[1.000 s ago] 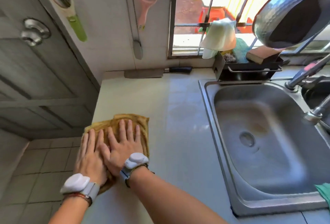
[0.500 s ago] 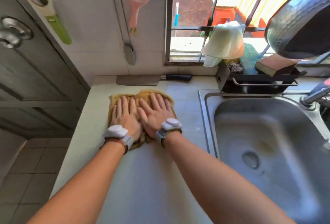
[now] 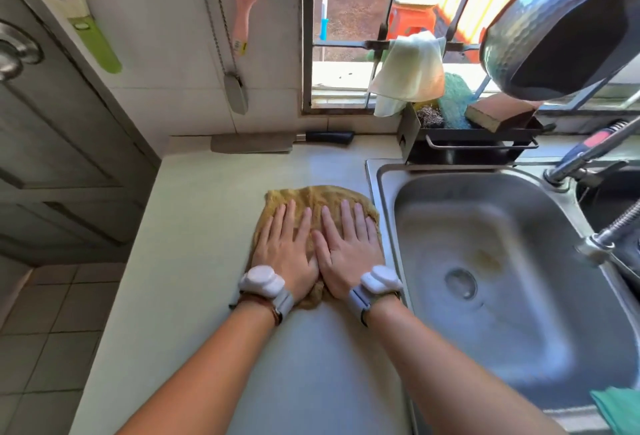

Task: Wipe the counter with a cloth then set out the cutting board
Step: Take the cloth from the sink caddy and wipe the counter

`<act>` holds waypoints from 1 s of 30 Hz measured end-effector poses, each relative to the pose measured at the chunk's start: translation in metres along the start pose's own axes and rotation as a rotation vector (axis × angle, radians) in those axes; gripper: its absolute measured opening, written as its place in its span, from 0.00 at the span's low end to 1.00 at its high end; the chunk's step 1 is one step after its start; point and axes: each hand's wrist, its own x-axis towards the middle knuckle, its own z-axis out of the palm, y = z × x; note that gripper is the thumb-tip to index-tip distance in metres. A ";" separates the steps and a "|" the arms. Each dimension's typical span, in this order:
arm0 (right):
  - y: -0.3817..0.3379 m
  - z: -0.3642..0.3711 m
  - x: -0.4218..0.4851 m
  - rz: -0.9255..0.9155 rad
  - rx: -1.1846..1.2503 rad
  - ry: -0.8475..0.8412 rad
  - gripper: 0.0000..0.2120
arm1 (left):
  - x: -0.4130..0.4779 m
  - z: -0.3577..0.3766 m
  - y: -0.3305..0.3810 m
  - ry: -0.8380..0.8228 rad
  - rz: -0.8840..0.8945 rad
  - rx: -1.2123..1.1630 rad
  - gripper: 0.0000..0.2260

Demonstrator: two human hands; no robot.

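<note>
- Cloth [image 3: 313,197] flat on desk [image 3: 194,226], just left of sink [image 3: 384,171] rim.
- Left hand [image 3: 289,244], right hand [image 3: 349,244]: fingers spread, palms pressing cloth, thumbs touching.
- Cleaver [image 3: 252,143], probably, lies along back wall.

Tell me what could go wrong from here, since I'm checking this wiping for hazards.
1. The cleaver lies flat on the counter against the back wall; a push of the cloth that far could bring the fingers onto its blade.
2. The right hand presses the cloth close beside the sink; a stroke rightward may drop cloth or crumbs over that rim.
</note>
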 end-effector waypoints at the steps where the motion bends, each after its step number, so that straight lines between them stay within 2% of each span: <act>1: 0.000 0.003 -0.024 -0.011 -0.005 0.004 0.30 | -0.022 0.000 0.002 -0.006 0.018 -0.003 0.28; 7: -0.012 0.029 -0.191 -0.006 -0.045 0.049 0.29 | -0.180 0.006 0.004 -0.111 0.149 -0.031 0.31; 12: -0.051 0.031 -0.240 0.101 -0.074 0.066 0.33 | -0.237 -0.008 -0.011 -0.119 0.177 0.018 0.28; 14: -0.076 0.034 -0.235 0.102 -0.060 0.029 0.33 | -0.242 -0.015 -0.034 -0.110 0.105 0.017 0.27; 21: -0.202 0.061 -0.187 -0.296 0.030 -0.120 0.30 | -0.260 -0.020 -0.162 0.032 -0.189 0.009 0.26; 24: -0.211 0.063 -0.139 -0.346 0.085 -0.119 0.28 | -0.215 -0.017 -0.178 0.056 -0.226 -0.024 0.26; 30: -0.191 0.045 -0.004 -0.309 0.072 -0.101 0.27 | -0.070 -0.022 -0.181 0.084 -0.224 0.049 0.27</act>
